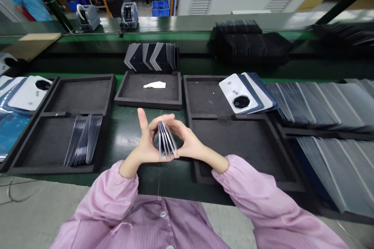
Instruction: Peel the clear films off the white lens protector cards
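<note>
A small stack of thin, flat rectangular sheets stands edge-on between my hands, its layers slightly fanned. My left hand grips the stack from the left, with one digit sticking up and away. From the right, my right hand closes its fingers on the top and bottom of the same stack. What the sheets are exactly I cannot tell. Just beyond my hands lies a shallow black foam tray with a torn white scrap in it. Behind that tray a row of dark and grey panels leans upright.
At left, a black tray holds a fanned stack of thin sheets. On the right tray lie white phone back covers. Rows of grey panels stand further right. Tape dispensers sit on the back ledge; people stand beyond.
</note>
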The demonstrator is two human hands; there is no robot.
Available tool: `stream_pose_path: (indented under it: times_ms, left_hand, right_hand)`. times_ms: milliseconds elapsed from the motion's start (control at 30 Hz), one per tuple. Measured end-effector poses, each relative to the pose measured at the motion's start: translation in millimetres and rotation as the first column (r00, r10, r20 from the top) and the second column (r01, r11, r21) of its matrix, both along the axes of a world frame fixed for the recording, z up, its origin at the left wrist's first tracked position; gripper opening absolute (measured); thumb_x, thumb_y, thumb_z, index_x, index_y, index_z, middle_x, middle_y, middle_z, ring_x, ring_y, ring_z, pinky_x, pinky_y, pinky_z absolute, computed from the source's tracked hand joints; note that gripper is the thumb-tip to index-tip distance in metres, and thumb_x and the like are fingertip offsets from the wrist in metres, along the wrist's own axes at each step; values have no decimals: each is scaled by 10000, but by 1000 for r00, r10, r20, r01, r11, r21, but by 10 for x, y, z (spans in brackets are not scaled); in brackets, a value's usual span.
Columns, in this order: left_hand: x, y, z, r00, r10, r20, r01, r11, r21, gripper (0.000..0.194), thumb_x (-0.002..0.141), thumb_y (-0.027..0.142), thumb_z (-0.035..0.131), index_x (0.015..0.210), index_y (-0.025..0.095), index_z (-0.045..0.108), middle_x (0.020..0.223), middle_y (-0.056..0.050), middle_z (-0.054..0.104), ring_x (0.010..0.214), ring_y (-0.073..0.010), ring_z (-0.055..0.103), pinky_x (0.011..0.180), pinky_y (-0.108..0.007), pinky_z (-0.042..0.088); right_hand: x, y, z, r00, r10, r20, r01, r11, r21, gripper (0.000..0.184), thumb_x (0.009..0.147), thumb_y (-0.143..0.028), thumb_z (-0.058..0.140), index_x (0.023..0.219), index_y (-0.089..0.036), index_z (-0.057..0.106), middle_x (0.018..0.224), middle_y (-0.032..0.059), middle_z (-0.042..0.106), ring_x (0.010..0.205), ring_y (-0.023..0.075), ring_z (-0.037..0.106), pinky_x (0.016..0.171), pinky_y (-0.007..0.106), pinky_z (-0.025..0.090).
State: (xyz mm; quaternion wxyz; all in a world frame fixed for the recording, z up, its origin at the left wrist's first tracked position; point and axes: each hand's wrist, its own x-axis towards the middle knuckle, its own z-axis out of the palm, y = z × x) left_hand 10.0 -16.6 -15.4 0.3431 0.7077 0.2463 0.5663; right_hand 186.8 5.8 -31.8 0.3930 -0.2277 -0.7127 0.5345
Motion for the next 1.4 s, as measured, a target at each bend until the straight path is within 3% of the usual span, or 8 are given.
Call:
stream_pose_path:
  times_ms: [200, 367, 600, 800, 1133, 1267, 1333, 1400]
  left_hand:
    - [-14, 4, -57, 998, -65, -22, 66, 996, 53, 1298, 744, 388, 849, 1537, 493, -173, 1433, -80, 541, 1271, -297, 600, 1034, -529, 523]
    - [-31, -3, -70, 996, -53, -74, 57, 997, 47, 1340, 713, 396, 873, 1547, 473, -173, 1441, -103, 552, 1257, -311, 612, 1016, -516, 535]
    - [-30, -25, -90, 996, -88, -22, 88, 996, 26, 1321, 674, 293, 908, 1534, 575, -53, 1473, -50, 547, 1188, -288, 660, 998, -522, 545]
    - [-57, -7, -118, 994, -69, -89, 75, 995, 63, 1397, 647, 349, 921, 1524, 555, -146, 1440, -71, 557, 1161, -292, 669, 960, -515, 570]
    - [-52, 12, -19, 992, -128, -18, 130, 986, 102, 1291, 676, 297, 905, 1558, 534, -8, 1424, -56, 547, 1202, -270, 635, 1004, -487, 540]
    - [-34, 26, 16, 999, 34, 33, -34, 999, -23, 1251, 640, 376, 920, 1589, 442, 108, 1283, -53, 581, 1139, -256, 628, 997, -443, 539]
    - [-17, 50, 12, 974, 198, 114, -173, 966, -194, 1207, 621, 409, 926, 1583, 395, 197, 1284, -57, 548, 1135, -232, 606, 1015, -392, 519]
    - [-2, 83, -1, 951, 256, 174, -180, 914, -364, 1263, 561, 473, 944, 1575, 396, 196, 1376, -72, 487, 1200, -234, 578, 1024, -359, 505]
  right_hand:
    - [1, 11, -127, 999, -29, 33, 28, 999, 25, 816, 652, -463, 895, 1320, -260, 472, 1342, 126, 573, 1260, 316, 591, 1114, 522, 422]
    - [-10, 0, -126, 996, -55, 69, 56, 998, -14, 808, 629, -507, 897, 1282, -256, 492, 1311, 124, 584, 1244, 316, 597, 1114, 522, 426]
    - [0, 6, -149, 995, -69, 75, 65, 997, 43, 798, 659, -507, 879, 1305, -257, 482, 1335, 136, 574, 1278, 328, 575, 1123, 546, 417]
    - [12, -7, -152, 993, -86, 86, 80, 994, 70, 831, 664, -492, 884, 1341, -261, 460, 1355, 140, 563, 1273, 335, 574, 1086, 535, 458]
    - [6, -15, -91, 990, -97, 101, 89, 993, 81, 824, 686, -475, 872, 1354, -249, 446, 1329, 144, 572, 1246, 335, 588, 1081, 535, 462]
    - [-26, -54, -46, 987, -122, 100, 103, 979, 177, 788, 735, -469, 821, 1379, -241, 429, 1388, 160, 535, 1337, 343, 517, 1122, 537, 423]
    - [-42, -92, -25, 972, -202, 119, 170, 958, 232, 563, 817, -415, 735, 1300, -243, 502, 1325, 146, 579, 1283, 322, 552, 1076, 509, 469]
    - [-44, -119, -20, 949, -274, 155, 240, 949, 205, 323, 882, -383, 642, 1167, -251, 564, 1121, 108, 656, 1058, 281, 650, 947, 465, 541]
